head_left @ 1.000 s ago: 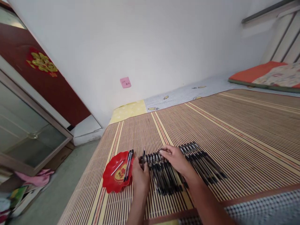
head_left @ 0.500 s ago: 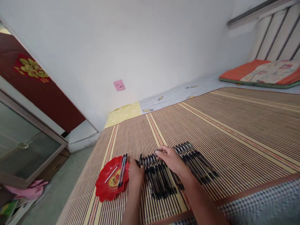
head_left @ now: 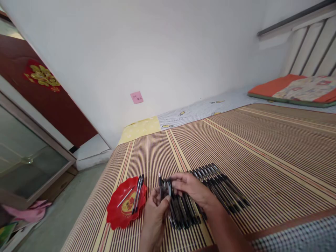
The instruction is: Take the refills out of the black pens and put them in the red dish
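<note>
My left hand (head_left: 156, 208) is closed around a dark pen (head_left: 160, 180), which stands nearly upright with a pale tip at its upper end. Beside it my right hand (head_left: 190, 187) has its fingers bent together over the upper ends of the pens; what they pinch is too dark to make out. Below and between the hands lies a row of black pens (head_left: 183, 211), partly covered by my fingers. A second row of black pens (head_left: 223, 187) lies side by side to the right of my right hand.
Left of my left hand, a red scalloped plate (head_left: 115, 210) holds a couple of pens (head_left: 138, 194) and a thin white stick (head_left: 125, 197). All lie on a striped bamboo mat (head_left: 147, 150) over a bed. A folded orange mat (head_left: 273, 85) lies at the far right, against the wall (head_left: 183, 52).
My left hand has turned and now holds a pen up, where before it was at the left end of the row. My right hand has shifted slightly down, staying near the pens' upper ends.
</note>
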